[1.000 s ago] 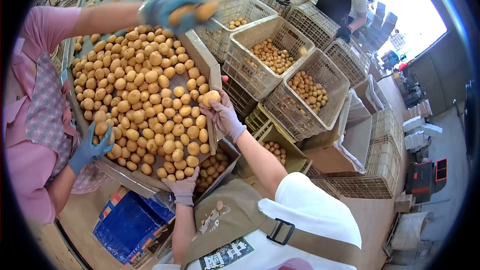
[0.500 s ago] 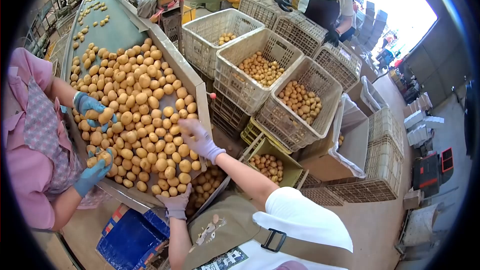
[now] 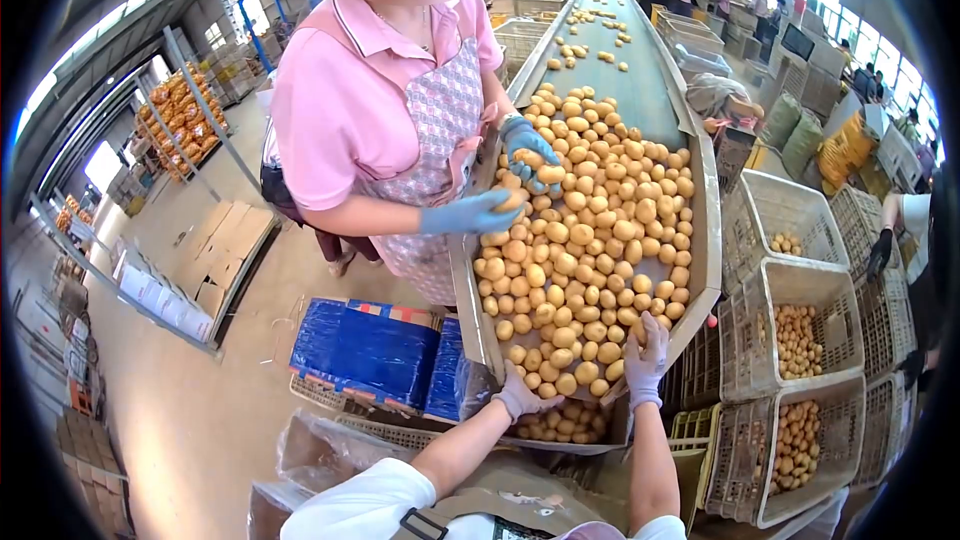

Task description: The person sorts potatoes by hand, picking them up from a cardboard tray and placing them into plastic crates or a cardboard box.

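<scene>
Many potatoes (image 3: 590, 240) lie heaped in the metal sorting tray (image 3: 706, 230) at the end of a green conveyor belt (image 3: 620, 65). My left hand (image 3: 522, 396), in a pale glove, rests at the tray's near left corner beside the potatoes; its fingers are spread and hold nothing. On the near right side, my right hand (image 3: 646, 355), gloved in pale lilac, has its fingers curled around a potato (image 3: 638, 330). More potatoes (image 3: 560, 422) sit in a container below the tray's front opening, between my wrists.
A co-worker in pink stands at the tray's left, blue-gloved hands (image 3: 475, 212) holding potatoes. Plastic crates (image 3: 735, 340) with potatoes line the right, where another person's dark-gloved hand (image 3: 880, 252) shows. A blue-wrapped stack (image 3: 365, 345) is at lower left.
The view has swung left, bringing the co-worker and conveyor towards the middle. My right hand has come back from over the heap to the tray's near edge. My left hand stays near the front corner.
</scene>
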`<control>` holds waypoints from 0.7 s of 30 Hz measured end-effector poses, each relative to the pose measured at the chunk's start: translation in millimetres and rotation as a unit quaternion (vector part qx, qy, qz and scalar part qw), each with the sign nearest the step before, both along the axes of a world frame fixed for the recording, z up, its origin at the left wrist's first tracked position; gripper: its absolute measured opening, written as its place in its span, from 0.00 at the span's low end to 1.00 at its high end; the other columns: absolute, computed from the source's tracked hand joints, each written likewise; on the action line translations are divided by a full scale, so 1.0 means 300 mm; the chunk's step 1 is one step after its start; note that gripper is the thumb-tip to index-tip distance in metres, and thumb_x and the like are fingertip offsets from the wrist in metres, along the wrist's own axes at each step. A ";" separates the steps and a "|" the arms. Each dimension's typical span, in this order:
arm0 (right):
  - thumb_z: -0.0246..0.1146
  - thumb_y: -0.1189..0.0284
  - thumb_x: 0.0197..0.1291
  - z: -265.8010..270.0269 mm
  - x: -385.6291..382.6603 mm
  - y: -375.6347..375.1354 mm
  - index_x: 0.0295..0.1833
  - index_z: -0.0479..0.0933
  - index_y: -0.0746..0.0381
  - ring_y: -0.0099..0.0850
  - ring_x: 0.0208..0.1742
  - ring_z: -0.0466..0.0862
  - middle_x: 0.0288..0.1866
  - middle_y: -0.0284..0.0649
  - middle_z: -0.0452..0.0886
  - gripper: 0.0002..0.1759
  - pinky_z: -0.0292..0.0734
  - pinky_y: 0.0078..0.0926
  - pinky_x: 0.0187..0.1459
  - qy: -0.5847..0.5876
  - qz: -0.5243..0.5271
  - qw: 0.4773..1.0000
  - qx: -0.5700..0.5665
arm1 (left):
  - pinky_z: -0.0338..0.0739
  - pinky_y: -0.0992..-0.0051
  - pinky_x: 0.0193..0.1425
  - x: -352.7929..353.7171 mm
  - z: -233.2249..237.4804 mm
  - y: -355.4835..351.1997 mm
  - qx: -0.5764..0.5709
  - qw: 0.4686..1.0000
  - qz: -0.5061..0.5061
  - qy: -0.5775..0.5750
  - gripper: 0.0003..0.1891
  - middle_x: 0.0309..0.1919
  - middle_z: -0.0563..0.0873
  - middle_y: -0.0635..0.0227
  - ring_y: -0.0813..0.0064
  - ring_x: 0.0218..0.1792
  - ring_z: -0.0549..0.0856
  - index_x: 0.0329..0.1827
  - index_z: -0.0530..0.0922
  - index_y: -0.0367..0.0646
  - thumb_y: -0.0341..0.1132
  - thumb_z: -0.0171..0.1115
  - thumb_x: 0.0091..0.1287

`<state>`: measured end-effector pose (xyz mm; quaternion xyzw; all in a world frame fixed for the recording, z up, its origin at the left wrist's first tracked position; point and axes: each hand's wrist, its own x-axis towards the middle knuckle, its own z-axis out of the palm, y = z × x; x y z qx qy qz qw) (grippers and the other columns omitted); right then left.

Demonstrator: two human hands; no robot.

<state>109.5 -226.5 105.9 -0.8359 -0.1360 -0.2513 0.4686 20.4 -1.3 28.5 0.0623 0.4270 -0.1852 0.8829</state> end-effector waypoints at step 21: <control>0.67 0.81 0.58 -0.037 0.017 0.042 0.62 0.77 0.54 0.48 0.53 0.82 0.57 0.46 0.76 0.26 0.82 0.39 0.51 0.007 -0.037 0.995 -0.094 | 0.63 0.32 0.71 0.009 -0.035 0.007 0.013 1.000 -0.013 -0.013 0.53 0.80 0.57 0.64 0.43 0.75 0.61 0.81 0.56 0.60 0.85 0.32 0.59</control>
